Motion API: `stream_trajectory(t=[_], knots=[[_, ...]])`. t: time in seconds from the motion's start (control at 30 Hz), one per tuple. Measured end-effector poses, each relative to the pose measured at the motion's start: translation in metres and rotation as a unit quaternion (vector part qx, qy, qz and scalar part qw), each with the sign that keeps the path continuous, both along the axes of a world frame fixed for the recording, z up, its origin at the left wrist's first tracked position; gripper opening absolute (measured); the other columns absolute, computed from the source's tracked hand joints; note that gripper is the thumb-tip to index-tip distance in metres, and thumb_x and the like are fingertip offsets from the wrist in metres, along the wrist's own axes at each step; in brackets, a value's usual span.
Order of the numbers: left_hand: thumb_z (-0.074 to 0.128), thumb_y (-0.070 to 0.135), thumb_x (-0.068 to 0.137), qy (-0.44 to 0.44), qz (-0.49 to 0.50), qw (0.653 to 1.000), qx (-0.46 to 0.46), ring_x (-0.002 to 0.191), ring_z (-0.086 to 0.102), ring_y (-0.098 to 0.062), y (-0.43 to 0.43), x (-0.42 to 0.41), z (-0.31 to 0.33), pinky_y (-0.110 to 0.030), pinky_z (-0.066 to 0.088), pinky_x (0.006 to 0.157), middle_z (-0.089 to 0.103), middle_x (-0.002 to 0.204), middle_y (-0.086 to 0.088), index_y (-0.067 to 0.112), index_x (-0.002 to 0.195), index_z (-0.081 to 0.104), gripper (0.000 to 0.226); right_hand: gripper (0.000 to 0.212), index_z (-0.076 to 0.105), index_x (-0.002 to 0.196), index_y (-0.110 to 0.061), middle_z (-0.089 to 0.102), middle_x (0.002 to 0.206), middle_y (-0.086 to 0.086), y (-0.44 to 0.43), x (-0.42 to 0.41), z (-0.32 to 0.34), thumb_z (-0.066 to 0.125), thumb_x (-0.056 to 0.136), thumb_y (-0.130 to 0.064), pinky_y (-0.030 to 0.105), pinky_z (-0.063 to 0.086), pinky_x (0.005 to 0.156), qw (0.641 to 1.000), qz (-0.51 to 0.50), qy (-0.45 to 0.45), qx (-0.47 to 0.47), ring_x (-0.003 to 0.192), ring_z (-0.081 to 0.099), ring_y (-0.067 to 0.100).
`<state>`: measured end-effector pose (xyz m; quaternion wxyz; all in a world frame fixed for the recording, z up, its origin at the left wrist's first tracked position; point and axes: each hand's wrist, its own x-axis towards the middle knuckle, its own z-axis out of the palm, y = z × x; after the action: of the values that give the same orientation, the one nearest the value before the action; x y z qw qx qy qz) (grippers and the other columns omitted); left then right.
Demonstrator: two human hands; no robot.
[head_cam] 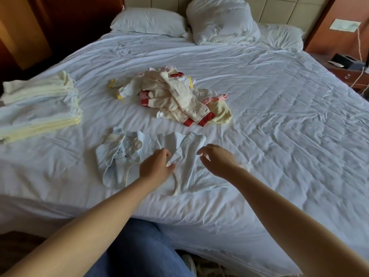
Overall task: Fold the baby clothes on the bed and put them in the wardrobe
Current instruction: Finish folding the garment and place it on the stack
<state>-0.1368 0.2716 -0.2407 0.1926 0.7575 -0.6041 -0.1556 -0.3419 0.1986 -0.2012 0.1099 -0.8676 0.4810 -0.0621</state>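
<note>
Risk, slip: loss of the flap (176, 155) from a pinch set only on the cloth edge; fold then likely undone.
Risk, skew: crooked fold from a pull by the left hand (154, 166) alone, right side unpinned; thin soft cloth, judged prone to bunching.
Risk, drag: cream neck band (176, 184) under the left wrist; possible snag, hauling the garment (123, 156) toward the bed (279, 116) edge.
Garment: pale blue, bear print; spread near the front edge of the bed, band toward the person.
Left hand: over the garment middle; fingers (164, 153) pinching the raised flap.
Right hand (217, 159): just over the garment's right edge; fingers loosely curled, holding nothing; contact with cloth not discernible.
Stack (40, 108): folded, far left, well apart from the garment.
Pile (175, 96): unfolded, mid-bed, behind the garment, not touching.
Stage: judged mid-fold; wardrobe step not yet begun.
</note>
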Motion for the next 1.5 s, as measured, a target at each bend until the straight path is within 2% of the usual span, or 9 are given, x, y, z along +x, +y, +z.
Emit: stream_trajectory(t=[0.17, 0.27, 0.43, 0.6, 0.87, 1.17, 1.3, 1.4, 1.5], knots=[[0.068, 0.049, 0.084, 0.066, 0.038, 0.995, 0.059, 0.089, 0.060, -0.016, -0.005, 0.009, -0.014, -0.028, 0.039, 0.067, 0.059, 0.107, 0.006, 0.025, 0.101, 0.056, 0.031, 0.034, 0.056, 0.131, -0.028, 0.055, 0.135, -0.002, -0.039, 0.048, -0.009, 0.040, 0.101, -0.025, 0.034, 0.046, 0.091, 0.998, 0.041, 0.018, 0.035, 0.121, 0.053, 0.021], [0.072, 0.047, 0.080, 0.083, 0.044, 0.995, 0.044, 0.080, 0.056, -0.011, -0.007, 0.010, -0.018, -0.025, 0.036, 0.062, 0.057, 0.099, 0.009, 0.027, 0.096, 0.059, 0.029, 0.036, 0.052, 0.133, -0.031, 0.057, 0.134, 0.000, -0.059, 0.062, -0.023, 0.036, 0.102, -0.023, 0.036, 0.049, 0.087, 0.995, 0.057, 0.058, 0.059, 0.116, 0.057, 0.024], [0.075, 0.047, 0.076, 0.109, 0.048, 0.991, 0.064, 0.083, 0.056, -0.009, -0.015, 0.014, -0.021, -0.025, 0.037, 0.066, 0.054, 0.097, 0.013, 0.028, 0.101, 0.061, 0.035, 0.033, 0.039, 0.132, -0.034, 0.060, 0.109, 0.004, -0.078, 0.070, -0.041, 0.042, 0.100, -0.029, 0.039, 0.053, 0.073, 0.988, 0.062, 0.099, 0.102, 0.089, 0.061, 0.026], [0.078, 0.045, 0.074, 0.123, 0.047, 0.988, 0.082, 0.082, 0.056, -0.010, -0.018, 0.017, -0.024, -0.024, 0.037, 0.066, 0.053, 0.094, 0.012, 0.027, 0.096, 0.060, 0.033, 0.025, 0.040, 0.122, -0.025, 0.047, 0.073, -0.002, -0.089, 0.078, -0.042, 0.045, 0.098, -0.019, 0.031, 0.039, 0.058, 0.982, 0.074, 0.133, 0.112, 0.066, 0.050, 0.016], [0.071, 0.046, 0.078, 0.144, 0.051, 0.985, 0.075, 0.072, 0.056, -0.012, -0.016, 0.013, -0.023, -0.025, 0.036, 0.057, 0.053, 0.083, 0.008, 0.027, 0.072, 0.051, 0.028, 0.018, 0.053, 0.115, -0.026, 0.062, 0.096, 0.002, -0.078, 0.082, -0.039, 0.047, 0.097, -0.027, 0.029, 0.038, 0.062, 0.984, 0.050, 0.166, 0.033, 0.087, 0.060, 0.024], [0.055, 0.037, 0.087, 0.163, 0.086, 0.983, -0.001, 0.052, 0.039, -0.012, 0.016, 0.027, 0.006, -0.029, 0.028, 0.051, 0.042, 0.056, 0.004, 0.019, 0.061, 0.038, 0.036, 0.017, 0.061, 0.107, -0.023, 0.067, 0.106, -0.003, -0.048, 0.109, 0.002, 0.048, 0.097, -0.028, 0.034, 0.049, 0.068, 0.992, 0.055, -0.026, -0.110, 0.092, 0.064, 0.022], [0.053, 0.041, 0.082, 0.133, 0.099, 0.986, 0.011, 0.054, 0.055, -0.019, 0.034, 0.042, 0.004, -0.034, 0.040, 0.049, 0.062, 0.060, -0.003, 0.012, 0.059, 0.051, 0.037, 0.027, 0.059, 0.118, -0.029, 0.067, 0.116, -0.006, -0.032, 0.138, -0.008, 0.046, 0.096, -0.023, 0.034, 0.051, 0.074, 0.994, 0.086, -0.036, -0.059, 0.100, 0.064, 0.021], [0.055, 0.044, 0.083, 0.083, 0.083, 0.991, 0.058, 0.046, 0.044, -0.016, 0.041, 0.047, -0.001, -0.028, 0.032, 0.048, 0.049, 0.049, -0.001, 0.014, 0.051, 0.040, 0.047, 0.049, 0.044, 0.139, -0.035, 0.065, 0.126, -0.006, -0.028, 0.144, -0.023, 0.041, 0.094, -0.014, 0.036, 0.053, 0.082, 0.993, 0.112, 0.022, 0.033, 0.109, 0.063, 0.019], [0.061, 0.049, 0.083, 0.022, 0.070, 0.996, 0.051, 0.049, 0.042, -0.009, 0.039, 0.049, -0.001, -0.026, 0.032, 0.049, 0.044, 0.050, 0.006, 0.019, 0.055, 0.041, 0.046, 0.048, 0.052, 0.132, -0.037, 0.065, 0.124, -0.010, -0.031, 0.132, -0.030, 0.039, 0.091, -0.014, 0.031, 0.051, 0.084, 0.996, 0.078, -0.026, 0.026, 0.112, 0.059, 0.013]])
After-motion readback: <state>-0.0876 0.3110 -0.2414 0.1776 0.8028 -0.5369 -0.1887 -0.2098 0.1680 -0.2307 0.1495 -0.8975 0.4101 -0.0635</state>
